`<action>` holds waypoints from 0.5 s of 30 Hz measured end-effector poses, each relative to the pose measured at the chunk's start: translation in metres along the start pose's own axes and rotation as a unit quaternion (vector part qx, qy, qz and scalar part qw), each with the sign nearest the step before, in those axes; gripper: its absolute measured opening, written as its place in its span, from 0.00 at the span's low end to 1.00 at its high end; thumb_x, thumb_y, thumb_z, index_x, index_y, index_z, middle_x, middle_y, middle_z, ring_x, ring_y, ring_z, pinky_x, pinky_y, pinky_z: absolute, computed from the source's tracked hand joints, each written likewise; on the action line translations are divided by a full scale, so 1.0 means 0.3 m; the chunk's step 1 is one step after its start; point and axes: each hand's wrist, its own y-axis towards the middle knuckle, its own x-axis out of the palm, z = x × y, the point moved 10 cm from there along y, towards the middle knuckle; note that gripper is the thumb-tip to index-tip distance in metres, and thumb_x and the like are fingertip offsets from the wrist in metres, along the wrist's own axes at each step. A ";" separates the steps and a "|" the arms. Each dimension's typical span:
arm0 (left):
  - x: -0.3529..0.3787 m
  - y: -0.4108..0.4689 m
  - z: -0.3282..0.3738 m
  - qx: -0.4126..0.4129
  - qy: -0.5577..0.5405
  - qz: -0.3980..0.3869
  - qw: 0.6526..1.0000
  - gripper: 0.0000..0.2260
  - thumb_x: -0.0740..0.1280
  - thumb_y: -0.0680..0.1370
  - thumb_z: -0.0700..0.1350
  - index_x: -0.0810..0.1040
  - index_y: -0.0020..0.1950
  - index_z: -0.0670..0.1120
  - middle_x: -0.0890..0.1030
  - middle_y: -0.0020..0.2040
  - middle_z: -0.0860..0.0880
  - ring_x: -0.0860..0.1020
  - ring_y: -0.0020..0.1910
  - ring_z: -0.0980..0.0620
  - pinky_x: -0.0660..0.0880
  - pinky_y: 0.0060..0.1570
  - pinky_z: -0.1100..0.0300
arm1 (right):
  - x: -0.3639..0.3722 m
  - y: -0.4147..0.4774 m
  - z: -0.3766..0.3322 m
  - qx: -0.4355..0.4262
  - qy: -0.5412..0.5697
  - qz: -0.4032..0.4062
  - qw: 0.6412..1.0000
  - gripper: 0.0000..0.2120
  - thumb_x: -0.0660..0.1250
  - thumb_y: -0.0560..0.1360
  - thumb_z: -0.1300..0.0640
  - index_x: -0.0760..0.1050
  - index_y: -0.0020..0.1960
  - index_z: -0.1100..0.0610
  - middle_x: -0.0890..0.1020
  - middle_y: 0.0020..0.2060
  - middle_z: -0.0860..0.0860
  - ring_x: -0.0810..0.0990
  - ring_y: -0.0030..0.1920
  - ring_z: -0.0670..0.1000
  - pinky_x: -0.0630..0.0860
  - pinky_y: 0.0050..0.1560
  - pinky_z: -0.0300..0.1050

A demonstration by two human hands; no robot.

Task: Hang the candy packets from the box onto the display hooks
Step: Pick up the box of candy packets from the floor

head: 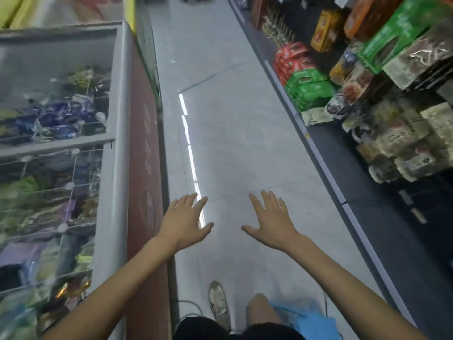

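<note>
**Both hands spread and holding nothing over the aisle floor**

On my far left sits a chest freezer (117,143) with a grey frame and a glass top. Through the glass I see blue, green and purple wrapped goods (61,119), too blurred to name. Its dark red side panel (144,148) faces the aisle.

Just beside the freezer, the pale tiled floor (232,143) runs up the middle of the view. A bright strip of reflected light (191,155) lies along it.

Over that floor, the left hand (183,224) is held out palm down, fingers straight and fanned, touching nothing. The right hand (272,227) is near it at the same height, also flat and fanned with the thumb pointing inward, and it grips nothing. The 2 hands are apart, with bare floor showing between the thumbs.

Below them, 1 shoe (218,300) stands on the tiles. A thin cable (188,303) curves on the floor just left of it, and something light blue (308,320) sits at the right knee.

On my right a dark shelf unit (331,192) lines the aisle. It carries red packs (291,60), green cartons (308,92), a yellow box (323,30) and, further right, rows of tan and brown packets (404,143).

I cannot tell which of these goods, if any, are the candy packets, and I cannot make out the box or the display hooks in this blurred view.
</note>
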 end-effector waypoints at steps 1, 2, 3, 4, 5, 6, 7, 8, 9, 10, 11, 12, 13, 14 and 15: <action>-0.037 0.064 -0.024 -0.002 -0.001 0.007 1.000 0.44 0.45 0.71 0.73 0.60 0.84 0.55 0.63 0.83 0.45 0.61 0.82 0.43 0.57 0.80 0.45 | -0.035 0.066 -0.001 0.000 0.000 0.001 1.000 0.47 0.59 0.80 0.30 0.39 0.86 0.49 0.43 0.85 0.59 0.38 0.84 0.60 0.38 0.82 0.60; -0.070 0.113 -0.041 -0.003 0.000 0.015 1.000 0.43 0.45 0.71 0.73 0.60 0.84 0.54 0.63 0.83 0.44 0.60 0.82 0.42 0.57 0.80 0.45 | -0.065 0.116 -0.002 -0.001 -0.003 -0.001 1.000 0.47 0.59 0.80 0.30 0.39 0.86 0.49 0.42 0.85 0.59 0.38 0.84 0.60 0.38 0.82 0.60; -0.100 0.160 -0.055 -0.004 0.001 0.021 1.000 0.43 0.46 0.72 0.72 0.61 0.83 0.54 0.63 0.83 0.44 0.60 0.82 0.41 0.57 0.80 0.44 | -0.091 0.163 -0.001 -0.002 -0.007 -0.003 1.000 0.47 0.59 0.80 0.30 0.38 0.86 0.49 0.42 0.85 0.59 0.38 0.84 0.60 0.38 0.82 0.60; -0.130 0.221 -0.072 -0.006 -0.001 0.025 1.000 0.41 0.48 0.73 0.72 0.61 0.83 0.54 0.62 0.83 0.44 0.59 0.82 0.41 0.57 0.80 0.44 | -0.119 0.221 0.006 -0.003 -0.009 -0.006 1.000 0.47 0.59 0.80 0.30 0.38 0.86 0.49 0.42 0.85 0.59 0.38 0.84 0.60 0.38 0.82 0.61; -0.157 0.285 -0.089 -0.008 -0.002 0.028 1.000 0.40 0.50 0.74 0.71 0.60 0.83 0.54 0.62 0.83 0.44 0.58 0.82 0.41 0.56 0.80 0.44 | -0.145 0.281 0.017 -0.002 -0.012 -0.008 1.000 0.47 0.59 0.80 0.30 0.38 0.86 0.49 0.42 0.85 0.59 0.38 0.84 0.60 0.38 0.82 0.61; -0.185 0.359 -0.105 -0.011 -0.004 0.031 0.999 0.39 0.52 0.75 0.70 0.60 0.84 0.55 0.61 0.84 0.44 0.58 0.83 0.42 0.56 0.81 0.44 | -0.173 0.350 0.030 -0.002 -0.017 -0.010 1.000 0.47 0.59 0.80 0.30 0.38 0.86 0.49 0.42 0.85 0.59 0.38 0.84 0.60 0.37 0.82 0.61; -0.211 0.432 -0.121 -0.012 -0.005 0.035 0.999 0.39 0.53 0.75 0.70 0.60 0.84 0.55 0.60 0.84 0.45 0.57 0.83 0.42 0.55 0.81 0.43 | -0.200 0.420 0.045 -0.001 -0.022 -0.011 1.000 0.48 0.59 0.80 0.30 0.38 0.86 0.49 0.42 0.85 0.59 0.38 0.84 0.61 0.37 0.82 0.61; -0.241 0.513 -0.136 -0.012 -0.005 0.038 0.999 0.38 0.54 0.76 0.70 0.59 0.84 0.55 0.60 0.84 0.45 0.57 0.83 0.43 0.55 0.81 0.42 | -0.229 0.498 0.062 -0.001 -0.026 -0.012 1.000 0.48 0.60 0.79 0.30 0.38 0.86 0.49 0.42 0.85 0.59 0.38 0.84 0.61 0.37 0.82 0.61; -0.271 0.598 -0.148 -0.011 -0.002 0.041 0.999 0.37 0.56 0.78 0.69 0.59 0.84 0.55 0.60 0.84 0.45 0.57 0.83 0.43 0.55 0.81 0.42 | -0.259 0.581 0.079 -0.003 -0.027 -0.012 1.000 0.48 0.60 0.79 0.30 0.38 0.86 0.50 0.42 0.85 0.59 0.38 0.84 0.61 0.37 0.82 0.61; -0.298 0.683 -0.161 -0.011 0.004 0.041 0.999 0.36 0.58 0.79 0.69 0.59 0.84 0.55 0.59 0.84 0.45 0.57 0.83 0.42 0.55 0.81 0.41 | -0.290 0.666 0.096 -0.004 -0.029 -0.014 0.999 0.48 0.60 0.79 0.30 0.38 0.86 0.50 0.42 0.84 0.59 0.38 0.84 0.61 0.38 0.82 0.61; -0.326 0.766 -0.173 -0.012 0.012 0.039 0.999 0.36 0.58 0.79 0.69 0.59 0.84 0.55 0.59 0.84 0.45 0.56 0.83 0.42 0.55 0.81 0.41 | -0.324 0.754 0.112 -0.005 -0.031 -0.016 0.999 0.48 0.60 0.79 0.30 0.38 0.86 0.50 0.42 0.84 0.59 0.38 0.84 0.62 0.38 0.82 0.61; -0.357 0.850 -0.185 -0.013 0.019 0.038 0.999 0.36 0.57 0.79 0.69 0.58 0.84 0.55 0.59 0.84 0.45 0.56 0.83 0.42 0.55 0.81 0.41 | -0.365 0.844 0.127 -0.008 -0.032 -0.015 0.999 0.48 0.60 0.79 0.29 0.38 0.86 0.50 0.41 0.84 0.59 0.38 0.84 0.62 0.37 0.82 0.62; -0.392 0.929 -0.196 -0.018 0.024 0.036 0.999 0.37 0.55 0.78 0.70 0.58 0.84 0.55 0.59 0.84 0.45 0.56 0.83 0.42 0.55 0.81 0.42 | -0.413 0.931 0.141 -0.014 -0.031 -0.012 0.999 0.48 0.59 0.79 0.29 0.38 0.86 0.50 0.41 0.84 0.59 0.38 0.84 0.62 0.37 0.82 0.62; -0.430 1.006 -0.209 -0.027 0.026 0.032 0.999 0.38 0.53 0.76 0.71 0.59 0.84 0.55 0.59 0.84 0.45 0.56 0.83 0.42 0.55 0.81 0.42 | -0.467 1.017 0.153 -0.017 -0.029 -0.012 0.999 0.48 0.59 0.79 0.29 0.38 0.86 0.50 0.41 0.84 0.59 0.38 0.84 0.62 0.37 0.82 0.62; -0.473 1.081 -0.222 -0.037 0.025 0.031 0.999 0.40 0.51 0.75 0.71 0.60 0.84 0.55 0.60 0.84 0.45 0.57 0.83 0.42 0.55 0.81 0.42 | -0.524 1.103 0.164 -0.019 -0.025 -0.011 0.999 0.48 0.59 0.79 0.29 0.39 0.86 0.50 0.42 0.84 0.59 0.38 0.84 0.62 0.37 0.82 0.61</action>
